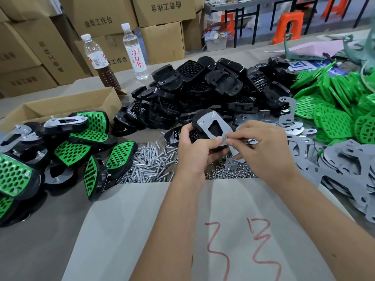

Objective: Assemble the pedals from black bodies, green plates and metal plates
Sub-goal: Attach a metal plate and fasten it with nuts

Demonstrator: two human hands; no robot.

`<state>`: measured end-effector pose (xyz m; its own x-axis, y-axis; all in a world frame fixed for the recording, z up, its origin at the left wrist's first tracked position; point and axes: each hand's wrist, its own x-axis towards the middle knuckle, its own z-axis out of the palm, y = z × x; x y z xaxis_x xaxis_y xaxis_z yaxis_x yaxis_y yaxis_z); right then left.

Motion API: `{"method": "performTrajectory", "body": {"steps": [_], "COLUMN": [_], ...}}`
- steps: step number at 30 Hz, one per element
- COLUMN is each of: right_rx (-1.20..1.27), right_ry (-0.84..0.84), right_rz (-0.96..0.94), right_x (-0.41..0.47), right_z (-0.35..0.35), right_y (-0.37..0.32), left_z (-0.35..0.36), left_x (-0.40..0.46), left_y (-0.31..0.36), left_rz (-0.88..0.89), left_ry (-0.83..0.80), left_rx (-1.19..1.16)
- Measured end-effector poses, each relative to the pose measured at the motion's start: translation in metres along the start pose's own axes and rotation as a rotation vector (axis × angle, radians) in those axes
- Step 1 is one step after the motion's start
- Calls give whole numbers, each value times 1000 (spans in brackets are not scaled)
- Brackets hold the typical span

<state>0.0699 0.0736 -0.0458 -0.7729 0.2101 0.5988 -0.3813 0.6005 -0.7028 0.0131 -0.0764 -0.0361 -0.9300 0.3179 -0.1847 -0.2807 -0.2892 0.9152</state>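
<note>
This is a small factory or assembly workshop. The table [50, 230] carries big piles of the same parts: black bodies [203, 92], green plates [334, 102], metal plates [345, 165], screws [150, 163]. Finished pedals [60, 151] lie at its left edge. Stacked cardboard boxes [60, 37] with printed labels stand behind, and orange plastic stools [288, 27] stand farther back.

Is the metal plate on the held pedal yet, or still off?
On: the metal plate lies flat against the black body, screws showing at its far end.

Head-worn camera looks forward and down, close over the worktable [50, 230].
</note>
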Motion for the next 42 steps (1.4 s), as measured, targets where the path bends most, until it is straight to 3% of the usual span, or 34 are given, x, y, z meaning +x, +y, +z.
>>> {"method": "performTrajectory", "body": {"steps": [5,12,20,26,33,38,42], "right_rx": [-145,-166,-33,79,30,65,89], "right_ry": [-41,-104,-7,-28,40,-30,80], "right_rz": [-118,-137,31,59,27,39,81], "right_x": [2,4,2,0,0,-1,-2], "right_z": [-1,-7,-3,-2,-5,-3,-8], "right_y": [-3,-5,-1,-3,-5,-11,-9], "left_z": [0,1,3,2,0,1,-1], "left_x": [0,-1,-2,-2,-1,0,1], "left_y": [-1,-1,0,0,2,3,3], "left_rz": [14,20,29,28,-13,-10,-16], "left_ry": [1,-1,4,-3,31,56,67], "left_rx": [27,63,29,25,-38,-105,-153]}}
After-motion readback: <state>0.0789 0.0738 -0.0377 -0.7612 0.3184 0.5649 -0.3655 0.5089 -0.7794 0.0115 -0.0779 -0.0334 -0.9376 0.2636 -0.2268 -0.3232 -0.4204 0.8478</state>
